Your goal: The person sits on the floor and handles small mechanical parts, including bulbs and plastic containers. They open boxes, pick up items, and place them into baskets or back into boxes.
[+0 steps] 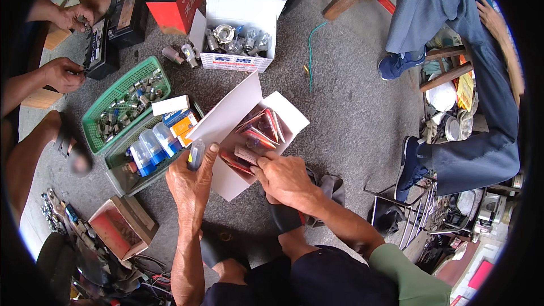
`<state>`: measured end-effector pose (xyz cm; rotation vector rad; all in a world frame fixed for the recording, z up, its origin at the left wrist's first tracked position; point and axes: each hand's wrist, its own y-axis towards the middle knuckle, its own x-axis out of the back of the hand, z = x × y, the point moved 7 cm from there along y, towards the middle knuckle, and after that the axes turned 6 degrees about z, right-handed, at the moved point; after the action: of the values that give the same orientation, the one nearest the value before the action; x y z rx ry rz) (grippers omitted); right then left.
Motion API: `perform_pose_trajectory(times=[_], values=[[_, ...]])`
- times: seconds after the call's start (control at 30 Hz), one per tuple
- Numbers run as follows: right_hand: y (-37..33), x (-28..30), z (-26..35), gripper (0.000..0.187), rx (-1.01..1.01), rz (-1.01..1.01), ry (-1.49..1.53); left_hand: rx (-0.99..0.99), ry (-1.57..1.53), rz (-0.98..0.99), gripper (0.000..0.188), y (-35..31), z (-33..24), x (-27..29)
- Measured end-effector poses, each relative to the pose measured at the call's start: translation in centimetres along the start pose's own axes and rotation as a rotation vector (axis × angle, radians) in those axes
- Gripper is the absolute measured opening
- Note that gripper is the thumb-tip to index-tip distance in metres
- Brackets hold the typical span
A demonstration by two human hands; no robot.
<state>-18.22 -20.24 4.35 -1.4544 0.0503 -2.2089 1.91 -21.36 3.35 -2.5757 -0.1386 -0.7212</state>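
Between the thumb and fingers of my left hand point(191, 188) is a small clear light bulb point(196, 154), beside the white cardboard box point(229, 112). My right hand point(288, 180) reaches over the box's near side and pinches a small white-and-red packet point(245, 154). More red-edged packets point(274, 124) stand inside the box, whose flaps are spread. The lower ends of the packets are hidden in the box.
Left of the box are green baskets point(90, 114) of small bulbs and larger blue-based bulbs point(150, 146). Beyond stands a second white box point(245, 4) of bulbs. A person's hands point(63, 75) touch a black battery point(102, 51); another person's legs point(453, 161) are at right.
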Motion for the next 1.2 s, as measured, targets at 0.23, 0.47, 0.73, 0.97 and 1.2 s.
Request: perform_pose_trajectory(times=[0.23,0.47,0.73,0.97,1.2], values=[[2.0,4.9,0.3,0.014,-0.045,-0.312,-0.067,0.01,-0.052,-0.029,0.063,-0.2,0.4,0.1],[1.9,1.6,1.4,0.014,-0.001,-0.134,-0.123,0.011,-0.094,-0.012,0.061,-0.3,-0.1,0.1],[3.5,1.8,0.4,0.022,0.057,-0.01,0.017,0.012,-0.094,-0.01,0.061,-0.3,0.0,0.3],[6.5,5.4,0.4,0.015,0.178,-0.27,-0.159,-0.004,-0.072,-0.004,0.062,-0.1,0.6,0.1],[5.9,3.9,-0.9,0.011,0.213,-0.161,-0.257,0.021,-0.192,-0.013,0.056,-0.4,0.2,0.3]])
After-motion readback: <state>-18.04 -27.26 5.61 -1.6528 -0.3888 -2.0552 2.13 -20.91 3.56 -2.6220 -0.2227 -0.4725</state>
